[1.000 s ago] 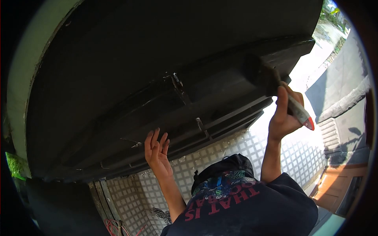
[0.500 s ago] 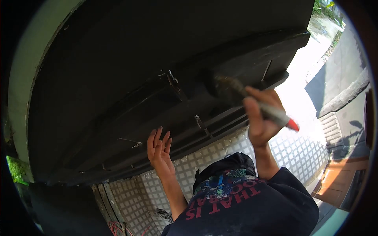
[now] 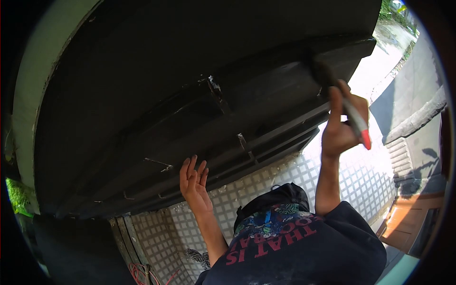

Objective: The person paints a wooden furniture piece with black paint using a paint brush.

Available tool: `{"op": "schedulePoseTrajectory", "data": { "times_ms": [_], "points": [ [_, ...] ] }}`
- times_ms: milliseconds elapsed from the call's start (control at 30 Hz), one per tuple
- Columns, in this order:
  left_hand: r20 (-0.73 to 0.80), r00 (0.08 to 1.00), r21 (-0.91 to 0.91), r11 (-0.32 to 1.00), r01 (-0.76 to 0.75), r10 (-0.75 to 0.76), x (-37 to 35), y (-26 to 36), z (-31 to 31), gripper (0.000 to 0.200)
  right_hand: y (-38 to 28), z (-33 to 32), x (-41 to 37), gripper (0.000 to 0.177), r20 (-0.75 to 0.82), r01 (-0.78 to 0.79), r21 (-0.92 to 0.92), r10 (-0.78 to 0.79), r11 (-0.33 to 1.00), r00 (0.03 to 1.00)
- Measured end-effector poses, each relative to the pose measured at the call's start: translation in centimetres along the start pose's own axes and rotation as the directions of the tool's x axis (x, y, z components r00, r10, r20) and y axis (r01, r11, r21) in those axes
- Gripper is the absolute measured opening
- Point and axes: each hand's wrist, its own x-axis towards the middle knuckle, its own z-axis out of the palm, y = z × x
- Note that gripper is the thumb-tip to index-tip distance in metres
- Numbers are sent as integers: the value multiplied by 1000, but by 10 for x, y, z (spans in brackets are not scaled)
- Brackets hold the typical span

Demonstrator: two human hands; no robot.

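My right hand [image 3: 343, 121] grips a paintbrush [image 3: 354, 116] by its grey handle, which ends in a red tip. The dark bristles lie against the black panelled surface [image 3: 266, 76] near its right edge. Lower and to the left, my left hand [image 3: 195, 187] is raised with its fingers apart, holding nothing, close to the bottom part of the panel. Bare whitish slots [image 3: 215, 88] break the black finish between the ledges, another one [image 3: 241, 141] sitting lower down.
A pale green frame [image 3: 28, 114] borders the panel on the left. Below is a checkered tile floor [image 3: 354, 187], with a red cord [image 3: 138, 274] at lower left. An orange-brown wooden piece [image 3: 409, 221] stands at the right, beside a grey wall [image 3: 413, 90].
My right hand has moved the paintbrush to the right and up along the panel. My left hand stays nearly where it was, with its fingers spread.
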Motion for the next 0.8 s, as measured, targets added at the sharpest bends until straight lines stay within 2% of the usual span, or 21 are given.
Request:
{"op": "schedulePoseTrajectory", "data": {
  "times_ms": [33, 100, 200, 300, 333, 367, 400, 467, 500, 567, 600, 700, 733, 800],
  "points": [
    [-11, 1000, -5, 1000, 2, -2, -2, 1, 0, 54, -11, 6, -9, 18, 65, 59, -3, -59, 998, 996],
    [-32, 999, -21, 1000, -2, 1, -3, 3, 3, 51, -49, 8, -26, 23, 194, -52, 25, 46, 998, 980],
    [-11, 1000, 8, 1000, -1, 1, -5, 0, 1, 55, -61, 5, -31, 30, 224, -114, 223, 62, 968, 973],
    [-7, 1000, 28, 1000, 8, -8, -7, -1, 2, 54, -34, 4, -30, 28, 240, -210, 431, 113, 877, 964],
    [-1, 1000, 14, 1000, 9, -9, -7, -2, 1, 54, -18, 9, -30, 27, 173, -179, 344, 125, 922, 977],
    [5, 1000, 0, 1000, 8, -8, -7, -5, -1, 54, -1, 11, -28, 24, 146, -303, 326, 268, 896, 952],
    [11, 1000, -13, 1000, 6, -6, -7, -6, -3, 54, 15, 13, -24, 21, 121, -501, 366, 494, 784, 861],
    [-3, 1000, 5, 1000, 10, -10, -7, -4, -4, 53, 41, 15, -11, 21, -92, -423, 351, 480, 836, 872],
    [-10, 1000, 10, 1000, 13, -13, -8, -4, -4, 53, 59, 11, -8, 22, -170, -375, 244, 420, 894, 892],
    [-13, 1000, 13, 1000, 27, -26, -9, -5, -6, 51, 71, -3, -2, 23, -251, -343, 130, 365, 931, 897],
    [-21, 999, 11, 1000, 27, -27, -8, -5, -8, 51, 79, -10, -4, 24, -253, -366, 153, 395, 918, 883],
    [-58, 997, 207, 978, -35, 48, -12, -9, -2, 43, 90, -25, -31, 27, -186, -433, 197, 467, 880, 864],
    [33, 999, 251, 968, -27, 19, -13, -15, -6, 42, 95, -28, -51, 27, -146, -480, 199, 511, 854, 847],
    [194, 980, 333, 943, -20, -48, -12, -33, -18, 40, 119, -45, -101, 27, -9, -592, 74, 594, 803, 805]
  ]
}}
